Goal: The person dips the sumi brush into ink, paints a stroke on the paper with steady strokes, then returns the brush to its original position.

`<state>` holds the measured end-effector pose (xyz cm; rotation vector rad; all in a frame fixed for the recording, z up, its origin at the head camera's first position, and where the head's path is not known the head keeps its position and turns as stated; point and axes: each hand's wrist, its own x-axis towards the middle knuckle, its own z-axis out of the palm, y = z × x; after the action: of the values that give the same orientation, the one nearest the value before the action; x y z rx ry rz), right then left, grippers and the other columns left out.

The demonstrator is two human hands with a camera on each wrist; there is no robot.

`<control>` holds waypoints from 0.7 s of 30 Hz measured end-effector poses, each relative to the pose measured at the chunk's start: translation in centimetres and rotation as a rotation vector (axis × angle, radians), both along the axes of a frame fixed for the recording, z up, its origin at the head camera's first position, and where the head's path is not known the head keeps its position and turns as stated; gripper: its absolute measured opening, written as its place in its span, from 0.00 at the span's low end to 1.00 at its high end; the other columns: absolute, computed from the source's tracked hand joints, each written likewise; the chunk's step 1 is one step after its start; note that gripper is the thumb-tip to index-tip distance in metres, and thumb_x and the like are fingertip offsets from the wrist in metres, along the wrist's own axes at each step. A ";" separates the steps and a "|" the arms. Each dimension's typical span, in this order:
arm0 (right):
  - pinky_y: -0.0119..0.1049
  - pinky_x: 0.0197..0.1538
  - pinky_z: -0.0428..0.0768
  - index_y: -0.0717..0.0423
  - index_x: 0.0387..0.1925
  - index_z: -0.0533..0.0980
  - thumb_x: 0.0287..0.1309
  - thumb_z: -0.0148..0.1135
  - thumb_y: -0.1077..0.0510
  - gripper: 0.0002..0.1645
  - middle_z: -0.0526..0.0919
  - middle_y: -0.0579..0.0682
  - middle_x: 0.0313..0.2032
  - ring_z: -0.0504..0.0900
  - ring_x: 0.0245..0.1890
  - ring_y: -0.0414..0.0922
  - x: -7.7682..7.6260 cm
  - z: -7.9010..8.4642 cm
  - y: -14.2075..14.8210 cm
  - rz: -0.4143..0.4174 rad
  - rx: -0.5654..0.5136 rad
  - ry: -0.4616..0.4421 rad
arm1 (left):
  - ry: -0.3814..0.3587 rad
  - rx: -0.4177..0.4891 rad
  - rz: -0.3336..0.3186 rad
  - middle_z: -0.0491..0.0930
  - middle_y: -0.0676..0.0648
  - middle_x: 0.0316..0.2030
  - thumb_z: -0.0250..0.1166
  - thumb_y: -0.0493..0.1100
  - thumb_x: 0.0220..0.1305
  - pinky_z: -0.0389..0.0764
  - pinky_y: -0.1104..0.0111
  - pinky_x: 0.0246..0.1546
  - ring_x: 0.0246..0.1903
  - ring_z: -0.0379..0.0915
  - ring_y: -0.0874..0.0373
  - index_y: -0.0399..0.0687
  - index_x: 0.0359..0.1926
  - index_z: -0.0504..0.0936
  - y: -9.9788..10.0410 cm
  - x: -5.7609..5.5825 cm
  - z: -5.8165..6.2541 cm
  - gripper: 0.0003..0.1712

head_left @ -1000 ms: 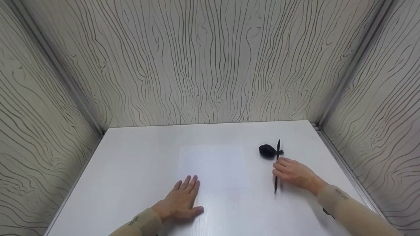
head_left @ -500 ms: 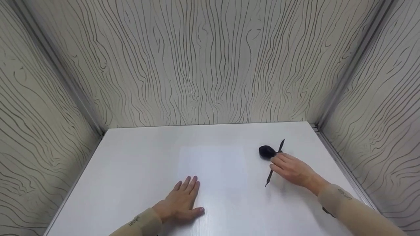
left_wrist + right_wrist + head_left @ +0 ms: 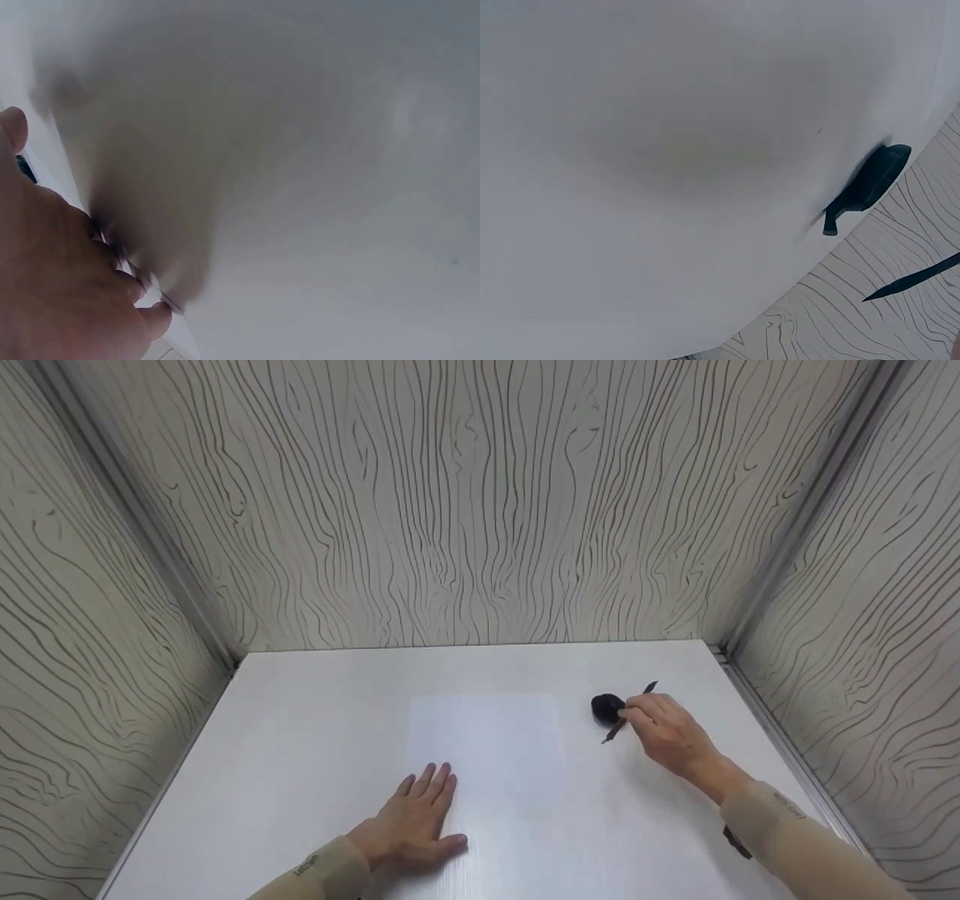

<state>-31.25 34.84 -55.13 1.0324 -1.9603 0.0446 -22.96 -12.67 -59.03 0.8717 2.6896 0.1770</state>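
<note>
In the head view my left hand [image 3: 412, 821] lies flat with fingers spread, its fingertips at the lower left corner of a faint white sheet of paper [image 3: 495, 742]. My right hand [image 3: 667, 735] pinches a slim dark pen [image 3: 614, 730] with pointed ends, slanted down to the left. Just left of those fingers lies a black rounded piece [image 3: 606, 709]. The right wrist view shows the rounded piece [image 3: 877, 180] with its short flared stem on the white surface, apart from the pen [image 3: 911, 281].
The white tabletop [image 3: 300, 712] reaches back to a wall [image 3: 450, 547] with a wood-grain line pattern. Similar side panels [image 3: 60, 660] stand left and right, with metal rails [image 3: 757, 712] along the edges.
My right hand has moved up and slightly right, bringing the pen with it. The pen has turned from nearly vertical to a diagonal slant. The left hand has stayed in place.
</note>
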 end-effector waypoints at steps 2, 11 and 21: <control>0.43 0.45 0.91 0.61 0.42 0.85 0.93 0.41 0.56 0.27 0.88 0.54 0.41 0.89 0.40 0.51 0.0 0.2 -0.3 -0.019 -0.058 -0.025 | -0.004 -0.002 0.002 0.46 0.37 0.92 0.48 0.79 0.78 0.54 0.37 0.90 0.92 0.44 0.35 0.38 0.91 0.50 0.0 0.0 0.0 0.62; 0.35 0.53 0.87 0.65 0.47 0.82 0.57 0.74 0.78 0.18 0.86 0.58 0.43 0.87 0.43 0.53 -0.5 0.9 -1.7 -0.073 -0.297 -0.157 | -0.017 0.032 0.011 0.46 0.36 0.93 0.47 0.78 0.78 0.53 0.36 0.90 0.92 0.43 0.34 0.37 0.91 0.50 -0.1 0.0 -0.2 0.61; 0.10 0.62 0.77 0.66 0.46 0.79 0.61 0.71 0.81 0.16 0.84 0.57 0.43 0.89 0.43 0.52 -1.5 1.3 -3.2 -0.085 -0.533 -0.238 | -0.029 0.057 0.019 0.44 0.37 0.93 0.46 0.77 0.80 0.50 0.36 0.91 0.93 0.41 0.35 0.37 0.91 0.49 0.0 0.5 -0.3 0.60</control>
<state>-32.76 31.68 -53.80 0.6104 -2.0385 0.6335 -22.47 -12.68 -59.28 0.8543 2.6783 0.2703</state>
